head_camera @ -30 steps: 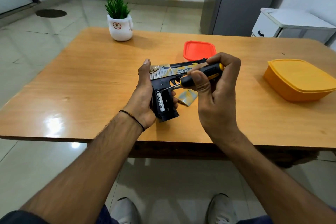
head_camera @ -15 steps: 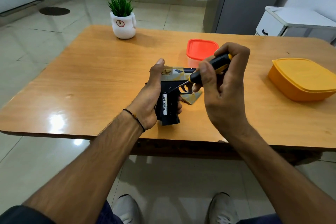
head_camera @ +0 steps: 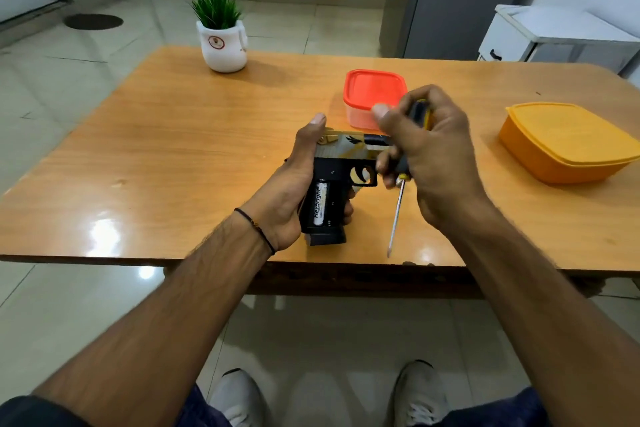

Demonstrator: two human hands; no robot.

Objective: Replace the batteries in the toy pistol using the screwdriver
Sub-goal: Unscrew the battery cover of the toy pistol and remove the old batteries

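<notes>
My left hand (head_camera: 289, 184) grips the black and gold toy pistol (head_camera: 341, 168) by its grip, just above the near edge of the wooden table (head_camera: 173, 135). The grip's side is uncovered and a white battery (head_camera: 320, 203) lies in it. My right hand (head_camera: 427, 156) holds the black and yellow screwdriver (head_camera: 400, 191) right of the pistol. Its metal shaft points down toward me, clear of the pistol. The pistol's muzzle is hidden behind my right hand.
A clear tub with a red lid (head_camera: 374, 95) stands just behind the hands. An orange lidded box (head_camera: 564, 142) sits at the right. A white pot with a green plant (head_camera: 223, 42) is at the far left of the table. My shoes (head_camera: 242, 399) show below the table edge.
The right hand has swung the screwdriver away from the pistol's grip; its shaft now points down toward me instead of at the pistol. The left hand keeps holding the pistol.
</notes>
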